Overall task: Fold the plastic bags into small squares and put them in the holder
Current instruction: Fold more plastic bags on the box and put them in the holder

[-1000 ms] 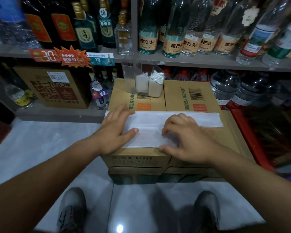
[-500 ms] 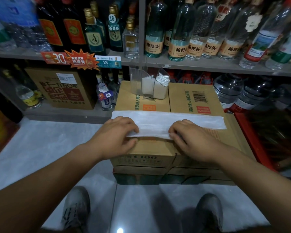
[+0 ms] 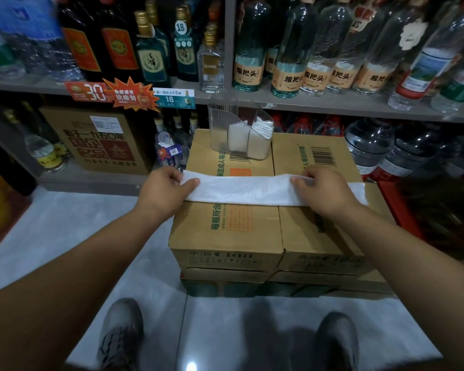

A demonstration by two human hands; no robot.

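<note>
- The shelving [image 3: 332, 107] fills the far side of the scene. Its upper board carries rows of bottles: dark ones with red labels at the left and clear ones with tan labels [image 3: 288, 79] at the right.
- The pale floor [image 3: 65, 223] spreads across the near side.
- A stack of cardboard boxes [image 3: 225, 231] stands in the middle, in front of the shelving. The top layer is two boxes side by side (green and orange print on their lids).
- A brown carton [image 3: 97, 140] sits on the low shelf at the far left, and big clear water jugs [image 3: 367, 143] lie at the far right.
- The plastic bag [image 3: 247, 190], white and folded into one long narrow strip, lies across the box tops from left to right, about midway between their near and far edges.
- The left hand [image 3: 162, 191] pinches the strip's left end, with the thumb on top and the fingers curled at the far edge.
- The right hand [image 3: 324, 191] grips the strip nearer its right end, fingers curled over the far edge. A short tail of bag runs on to the right of it.
- The clear holder [image 3: 220, 127] stands upright on the far part of the left box, well apart from the strip. White folded squares [image 3: 236, 139] stand in its middle and right compartments.
- Two grey shoes [image 3: 121, 336] show at the near edge, one on either side of the stack.
- Red and blue price tags [image 3: 130, 96] hang on the upper shelf edge at the left.
</note>
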